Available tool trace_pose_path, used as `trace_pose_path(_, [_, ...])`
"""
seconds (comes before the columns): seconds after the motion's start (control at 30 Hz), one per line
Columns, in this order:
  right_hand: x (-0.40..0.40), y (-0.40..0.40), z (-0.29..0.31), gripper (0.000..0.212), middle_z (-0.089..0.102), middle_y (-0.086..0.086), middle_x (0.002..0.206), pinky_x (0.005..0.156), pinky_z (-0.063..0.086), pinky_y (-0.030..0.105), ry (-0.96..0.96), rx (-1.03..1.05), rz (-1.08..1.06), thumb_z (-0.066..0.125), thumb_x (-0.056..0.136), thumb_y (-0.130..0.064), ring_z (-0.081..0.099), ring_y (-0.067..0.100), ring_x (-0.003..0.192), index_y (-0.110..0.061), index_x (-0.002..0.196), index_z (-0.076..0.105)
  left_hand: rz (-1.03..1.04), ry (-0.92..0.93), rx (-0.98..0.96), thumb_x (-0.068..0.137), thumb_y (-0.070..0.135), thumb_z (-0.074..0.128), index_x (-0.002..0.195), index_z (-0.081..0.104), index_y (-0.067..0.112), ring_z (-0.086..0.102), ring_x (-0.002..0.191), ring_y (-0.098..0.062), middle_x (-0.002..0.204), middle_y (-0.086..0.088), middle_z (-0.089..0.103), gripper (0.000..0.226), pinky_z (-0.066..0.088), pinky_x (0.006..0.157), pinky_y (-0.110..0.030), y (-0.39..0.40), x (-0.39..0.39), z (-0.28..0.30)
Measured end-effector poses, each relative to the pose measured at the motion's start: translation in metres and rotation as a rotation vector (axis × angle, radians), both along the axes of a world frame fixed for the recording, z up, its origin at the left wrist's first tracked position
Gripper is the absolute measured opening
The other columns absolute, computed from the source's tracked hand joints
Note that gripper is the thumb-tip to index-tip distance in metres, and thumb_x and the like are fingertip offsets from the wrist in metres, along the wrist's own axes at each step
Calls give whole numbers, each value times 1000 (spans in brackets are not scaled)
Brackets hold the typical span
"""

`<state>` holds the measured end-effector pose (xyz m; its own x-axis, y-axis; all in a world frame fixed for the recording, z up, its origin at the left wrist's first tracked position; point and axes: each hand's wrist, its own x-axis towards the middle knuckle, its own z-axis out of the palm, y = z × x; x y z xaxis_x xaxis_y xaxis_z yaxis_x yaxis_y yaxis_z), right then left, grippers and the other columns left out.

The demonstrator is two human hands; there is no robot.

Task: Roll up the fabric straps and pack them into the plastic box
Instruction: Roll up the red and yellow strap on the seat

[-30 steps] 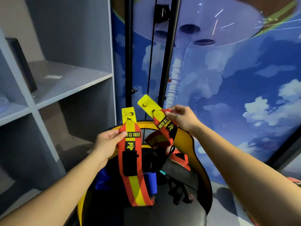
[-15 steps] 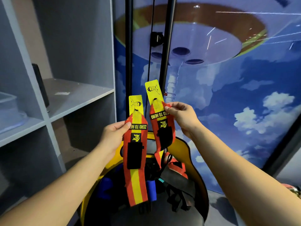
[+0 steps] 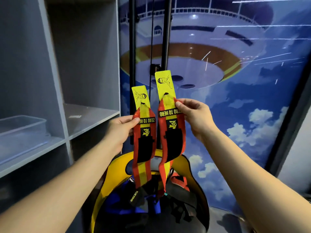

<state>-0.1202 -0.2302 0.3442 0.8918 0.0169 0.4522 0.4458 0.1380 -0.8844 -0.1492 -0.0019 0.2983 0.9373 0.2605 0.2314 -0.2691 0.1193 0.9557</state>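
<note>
Left hand [image 3: 121, 130], just left of centre frame: thumb and fingers pinched on the edge of one red-and-yellow strap [image 3: 144, 142], near its printed black band. Right hand [image 3: 193, 115], just right of centre and slightly higher: fingertips pinched on the upper edge of a second strap [image 3: 171, 130] of the same kind. Both held upright side by side, close but apparently not touching, yellow tabs up, long tails hanging down toward the lower centre.

Below the hands, in the lower centre: a yellow-rimmed bin [image 3: 191, 167] crammed with dark gear, blue pieces and another bit of red webbing; exact contents hard to make out.

Progress, judged from the look of things: barely begun. Neither strap rolled, both hanging full length and flat. Still to do: rolling each, then packing. Clear plastic box [image 3: 21, 130] at the left edge of the frame, on a grey shelf [image 3: 30, 148], well apart from the hands, lid off or none visible, seemingly nothing inside, though too hazy to be sure.

Around that: grey shelving unit filling the left third, a bare compartment beside the box. Two black vertical poles [image 3: 165, 39] in the upper centre. Behind them, across the right, a blue wall mural [image 3: 235, 98] with clouds and a saucer-shaped craft.
</note>
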Motion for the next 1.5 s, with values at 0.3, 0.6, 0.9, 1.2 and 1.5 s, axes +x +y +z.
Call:
trace_pose_path(0.3, [-47, 46, -3, 8, 77, 2, 84, 72, 59, 33, -36, 64, -26, 70, 92, -11, 71, 15, 77, -17, 90, 74, -121, -151, -29, 99, 7, 56, 113, 72, 15, 71, 68, -6, 85, 2, 77, 22, 52, 60, -14, -28, -34, 22])
trace_pose_path(0.6, [-60, 64, -8, 7, 76, 9, 95, 92, 56, 56, -19, 158, -89, 69, 94, -13, 70, 29, 89, -17, 96, 75, -199, -153, -81, 104, 14, 48, 114, 70, 18, 72, 81, -12, 98, -2, 78, 24, 58, 74, -24, -33, -47, 30])
trace_pose_path(0.9, [-62, 68, -19, 6, 75, 12, 97, 90, 56, 56, 2, 215, -118, 68, 94, -13, 69, 22, 86, -18, 96, 71, -259, -103, -119, 105, 16, 45, 130, 64, 9, 67, 99, -28, 121, -16, 71, 32, 52, 84, -32, -29, -51, 19])
trace_pose_path(1.2, [-60, 71, -22, 3, 77, 9, 91, 86, 58, 55, -2, 220, -163, 73, 91, -16, 73, 31, 90, -18, 94, 73, -126, -170, 33, 98, 18, 62, 126, 69, 12, 72, 104, -21, 109, -3, 77, 29, 57, 94, -36, -30, -51, 18])
trace_pose_path(1.5, [-59, 68, -20, 15, 73, 11, 85, 82, 58, 57, 21, 230, -174, 81, 84, -18, 72, 28, 81, -17, 94, 71, -70, -149, -37, 94, 19, 67, 103, 76, 15, 73, 94, -23, 97, -7, 78, 14, 57, 89, -32, -29, -47, 24])
